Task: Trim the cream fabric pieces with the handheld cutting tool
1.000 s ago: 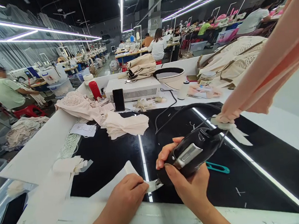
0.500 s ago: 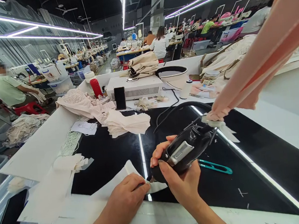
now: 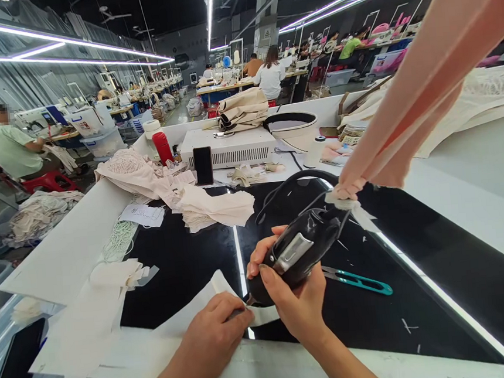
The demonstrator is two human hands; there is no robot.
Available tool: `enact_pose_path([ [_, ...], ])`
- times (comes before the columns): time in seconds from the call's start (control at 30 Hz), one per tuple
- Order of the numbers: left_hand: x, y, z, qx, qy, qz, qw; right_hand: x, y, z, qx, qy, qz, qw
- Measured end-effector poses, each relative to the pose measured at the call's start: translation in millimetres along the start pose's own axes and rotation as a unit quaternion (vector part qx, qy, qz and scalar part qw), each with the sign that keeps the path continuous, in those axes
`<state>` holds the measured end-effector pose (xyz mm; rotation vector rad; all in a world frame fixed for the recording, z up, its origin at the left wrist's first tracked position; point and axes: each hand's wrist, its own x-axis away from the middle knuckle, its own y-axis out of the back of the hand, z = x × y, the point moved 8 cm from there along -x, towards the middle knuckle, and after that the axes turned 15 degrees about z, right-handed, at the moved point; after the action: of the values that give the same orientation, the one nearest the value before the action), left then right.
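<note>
Lying at the near edge of the black table (image 3: 183,260), the pale fabric strip (image 3: 186,317) is pinned under the flattened left hand (image 3: 214,339). The black corded tool (image 3: 301,248) is gripped by the closed right hand (image 3: 295,306), tip at the strip. Teal snips (image 3: 361,282) are seen just beside.

Left hand (image 3: 212,340) on strip (image 3: 219,286); right hand (image 3: 297,304) just right of it, gripping tool (image 3: 299,249). Snips (image 3: 361,281) right of tool. Fabric pile (image 3: 216,208) behind; phone (image 3: 203,165) against box (image 3: 230,147).

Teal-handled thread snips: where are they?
The teal-handled thread snips lie on the black tabletop, just right of the right hand gripping the black handheld tool, in head view.
</note>
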<state>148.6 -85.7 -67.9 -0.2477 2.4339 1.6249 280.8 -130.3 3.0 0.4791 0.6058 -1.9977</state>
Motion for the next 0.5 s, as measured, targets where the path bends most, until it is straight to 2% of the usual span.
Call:
enact_pose_path([
  [0.17, 0, -3, -1, 0.001, 0.008, 0.003, 1.0, 1, 4, 0, -0.001, -0.015, -0.007, 1.0],
  [0.33, -5, 3, 1, 0.012, 0.01, 0.005, 1.0, -3, 20, 7, 0.046, -0.038, -0.014, 0.998],
  [0.43, -13, 7, 10, -0.009, 0.012, -0.009, 1.0, -2, 39, 9, 0.117, -0.05, -0.001, 0.992],
  [0.5, -19, 3, 20, -0.045, 0.004, -0.029, 0.999, 7, 64, 7, 0.186, -0.054, -0.04, 0.98],
])
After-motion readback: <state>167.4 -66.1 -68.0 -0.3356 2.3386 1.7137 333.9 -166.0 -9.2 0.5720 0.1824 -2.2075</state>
